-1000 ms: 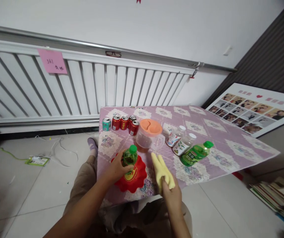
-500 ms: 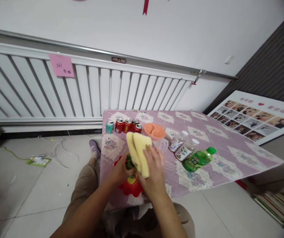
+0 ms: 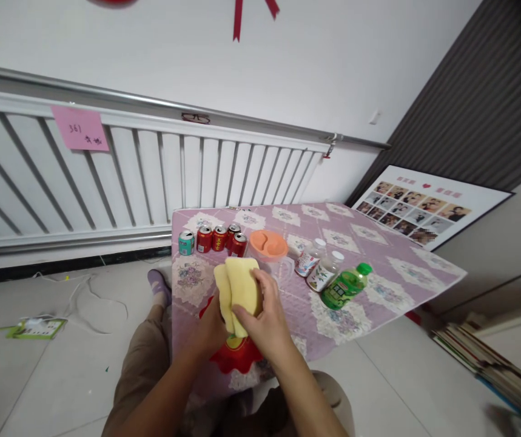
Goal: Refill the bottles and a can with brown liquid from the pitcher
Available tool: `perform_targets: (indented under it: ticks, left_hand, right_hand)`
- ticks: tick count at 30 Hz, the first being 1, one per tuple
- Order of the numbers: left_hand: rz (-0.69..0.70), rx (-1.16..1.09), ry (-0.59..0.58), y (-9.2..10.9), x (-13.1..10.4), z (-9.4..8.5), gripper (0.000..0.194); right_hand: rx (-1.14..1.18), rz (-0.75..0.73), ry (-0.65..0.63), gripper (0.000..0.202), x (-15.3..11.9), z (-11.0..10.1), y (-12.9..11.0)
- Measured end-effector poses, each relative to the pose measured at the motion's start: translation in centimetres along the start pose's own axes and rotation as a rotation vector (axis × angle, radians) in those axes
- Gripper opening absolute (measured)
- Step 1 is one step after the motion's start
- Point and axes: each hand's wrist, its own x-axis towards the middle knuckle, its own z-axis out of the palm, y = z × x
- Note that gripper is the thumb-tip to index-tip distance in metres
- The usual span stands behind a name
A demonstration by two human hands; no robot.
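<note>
My right hand (image 3: pixel 267 312) grips a folded yellow cloth (image 3: pixel 244 291), its thumb pressed on the near face and its fingers round the right side. Behind the cloth's lower left, my left hand (image 3: pixel 212 325) is closed, with most of its fingers out of sight. What it holds is covered by the cloth now; half a second ago a green can-like thing showed in it. Under both hands lies a red scalloped mat (image 3: pixel 237 358) with a yellow print, on the purple flowered tablecloth (image 3: pixel 191 309).
Beyond the hands stand a teal can (image 3: pixel 186 243) and several red or dark cans (image 3: pixel 219 239). To their right are a clear jug (image 3: pixel 276 267) with an orange lid (image 3: pixel 268 244), two clear bottles (image 3: pixel 308 260) with white caps, and a green bottle (image 3: pixel 344 288). A white radiator (image 3: pixel 160 176) lines the wall.
The cloth has come down over the thing in my left hand and covers it. My right thumb now shows on the cloth's front. The whole view has shifted as my head turned.
</note>
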Motion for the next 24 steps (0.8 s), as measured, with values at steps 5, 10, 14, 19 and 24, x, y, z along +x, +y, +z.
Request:
perform_targets:
  ticks: [5,10,14,19,24]
  left_hand:
    - [-0.043,-0.043,-0.002,-0.2,0.0,0.0,0.065]
    - [-0.067,-0.02,-0.031,-0.1,0.3,0.0,0.06]
    - [-0.07,-0.049,0.003,-0.3,0.2,0.2,0.063]
    - [-0.086,-0.077,0.002,-1.4,0.0,0.5,0.073]
    - [-0.062,-0.036,0.025,-1.4,0.0,0.2,0.071]
  right_hand:
    - [-0.105,-0.025,-0.077,0.089,0.2,2.3,0.5]
    - [0.028,0.022,-0.015,0.074,0.4,2.8,1.4]
    - [0.265,0.161,0.001,0.069,0.1,2.4,2.3]
    - [0.543,0.367,0.051,0.07,-1.1,2.8,3.2]
    - [0.556,0.493,0.119,0.061,-2.8,3.3,4.2]
